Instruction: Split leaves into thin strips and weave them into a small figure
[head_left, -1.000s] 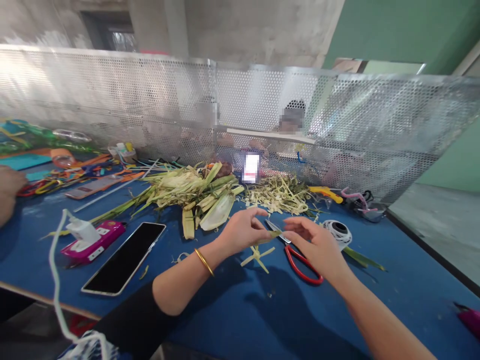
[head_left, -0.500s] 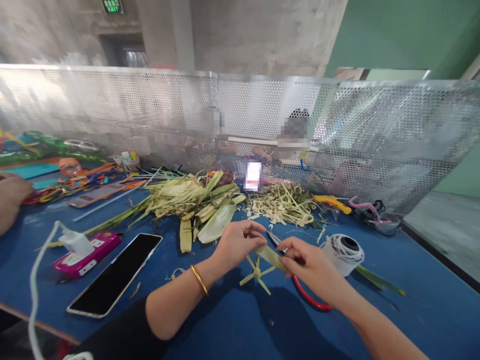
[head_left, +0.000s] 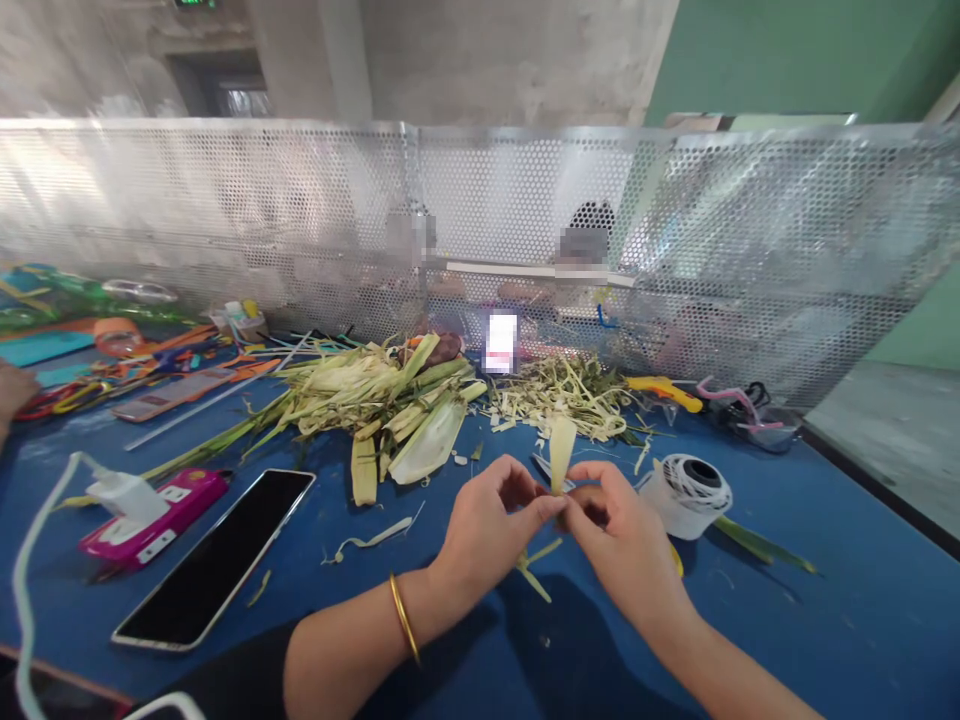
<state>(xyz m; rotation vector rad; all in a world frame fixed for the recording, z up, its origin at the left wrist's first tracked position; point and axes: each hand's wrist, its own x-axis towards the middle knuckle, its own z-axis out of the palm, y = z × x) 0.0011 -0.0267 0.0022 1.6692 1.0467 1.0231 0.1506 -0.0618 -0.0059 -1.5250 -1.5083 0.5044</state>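
A short, pale green leaf strip (head_left: 562, 452) stands upright between my hands, its lower end pinched in my fingertips. My left hand (head_left: 499, 520) is closed on that end from the left, thumb and fingers together. From the other side my right hand (head_left: 619, 525) pinches the same end. Beneath them on the table lies a small star-shaped piece of leaf strips (head_left: 537, 575), mostly hidden by my left hand. Scissors (head_left: 551, 468) lie behind my fingers, only part of the metal showing.
Behind my hands lie a heap of leaves (head_left: 405, 400) and a pile of shredded strips (head_left: 559, 395). On the left are a phone (head_left: 217, 560) and a magenta power strip (head_left: 161, 520). A white roll (head_left: 686, 495) stands right. A perforated metal screen (head_left: 300, 220) borders the table.
The leaf strip has turned from lying slantwise between my hands to upright. My hands have come together, now covering more of the star-shaped piece. The view has shifted slightly.
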